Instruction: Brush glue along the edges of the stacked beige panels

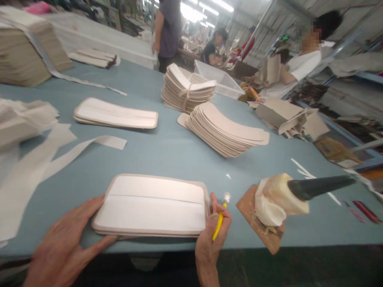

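Observation:
A small stack of beige panels, the top one faced in white with a lengthwise line, lies at the table's front edge. My left hand grips its left end, thumb along the front edge and fingers at the far side. At the right end, my right hand touches the stack while its curled fingers hold a yellow pen-like tool with a whitish tip. To the right, a glue-crusted container with a dark nozzle lies on a brown board.
Beyond are a fanned stack of beige panels, a tied bundle and white-faced panels. White strips lie left, near a tall stack. Red tools lie right. A person in white and others are behind.

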Motion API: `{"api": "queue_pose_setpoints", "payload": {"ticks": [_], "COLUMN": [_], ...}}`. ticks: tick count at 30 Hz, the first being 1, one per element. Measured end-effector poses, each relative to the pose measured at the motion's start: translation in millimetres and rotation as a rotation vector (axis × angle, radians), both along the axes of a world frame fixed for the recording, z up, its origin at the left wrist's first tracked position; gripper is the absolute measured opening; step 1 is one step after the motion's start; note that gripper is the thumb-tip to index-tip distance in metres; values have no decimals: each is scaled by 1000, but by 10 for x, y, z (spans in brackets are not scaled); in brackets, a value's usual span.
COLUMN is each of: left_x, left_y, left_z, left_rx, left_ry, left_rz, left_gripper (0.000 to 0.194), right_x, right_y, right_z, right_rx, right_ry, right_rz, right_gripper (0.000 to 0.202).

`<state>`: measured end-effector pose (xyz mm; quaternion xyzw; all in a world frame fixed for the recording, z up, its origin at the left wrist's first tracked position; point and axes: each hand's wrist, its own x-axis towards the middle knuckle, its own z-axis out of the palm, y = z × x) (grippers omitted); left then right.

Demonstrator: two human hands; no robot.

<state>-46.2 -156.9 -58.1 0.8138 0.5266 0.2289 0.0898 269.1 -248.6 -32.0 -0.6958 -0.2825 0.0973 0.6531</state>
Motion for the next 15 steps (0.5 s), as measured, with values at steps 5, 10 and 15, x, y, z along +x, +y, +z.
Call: {"api": "queue_pose_setpoints", "payload": {"ticks": [5, 10, 15], "left_x": [6, 24, 62], "left_y": [105, 125, 45], "left_z": [166, 258, 322], "left_rx": [101, 163, 222], "left_ry": [54, 59, 11], "left_rz": [-35, -39, -18], "left_gripper": [76, 69, 66], "right_x": [-75, -97, 63], "right_y": [157, 217, 116], "right_z": [23, 26, 78], "right_rx": [63, 29, 109], "right_ry": [20, -43, -124], "right_rz": [47, 50, -41], "right_gripper": [39, 39, 42]}}
